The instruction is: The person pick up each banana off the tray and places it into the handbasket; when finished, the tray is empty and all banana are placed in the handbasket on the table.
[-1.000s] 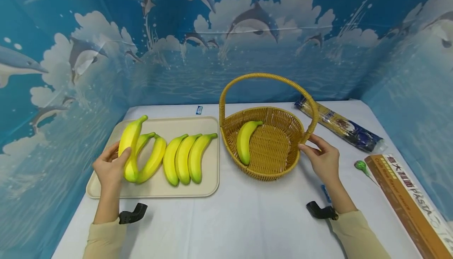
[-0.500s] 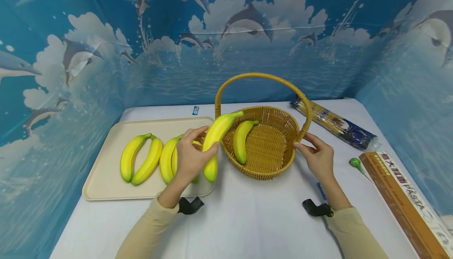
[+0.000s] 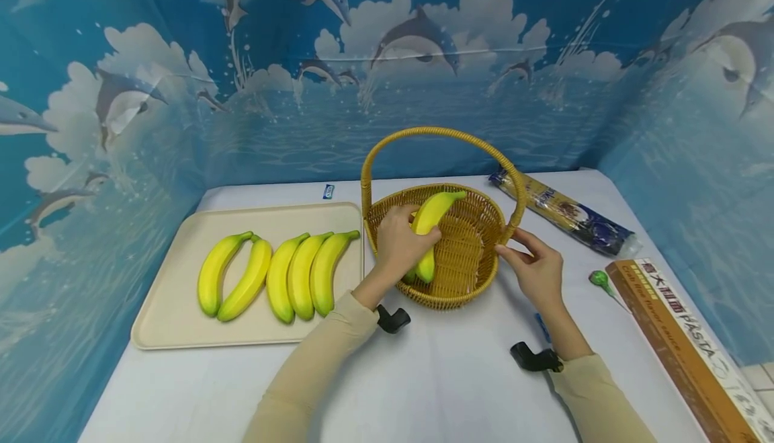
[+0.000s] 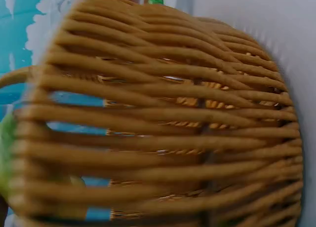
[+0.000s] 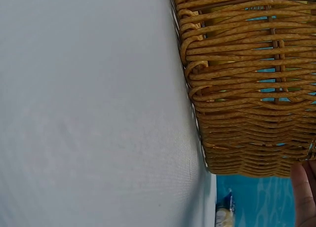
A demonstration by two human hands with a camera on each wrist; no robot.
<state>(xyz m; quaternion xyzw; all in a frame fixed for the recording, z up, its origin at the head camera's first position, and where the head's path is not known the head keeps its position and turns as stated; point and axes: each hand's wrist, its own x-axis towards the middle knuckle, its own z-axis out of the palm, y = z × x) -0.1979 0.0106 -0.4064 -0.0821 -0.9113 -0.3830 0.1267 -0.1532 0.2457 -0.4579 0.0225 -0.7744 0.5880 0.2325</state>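
Head: left hand (image 3: 400,241) pinching 1 banana (image 3: 434,216), shifted from over the tray (image 3: 163,288) to over the basket (image 3: 462,258); transfer apparently near done. Right hand (image 3: 537,271) pinching the basket's side. 5 bananas (image 3: 281,282) on tray. Left wrist: basket weave, blurred. Right wrist: basket, upright.

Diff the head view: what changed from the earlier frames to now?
The left hand carried one curved yellow banana rightward, from over the beige rectangular tray to the golden woven basket, and hasn't let go. Unchanged: the right hand at the basket's right edge, five curved yellow bananas on the tray.
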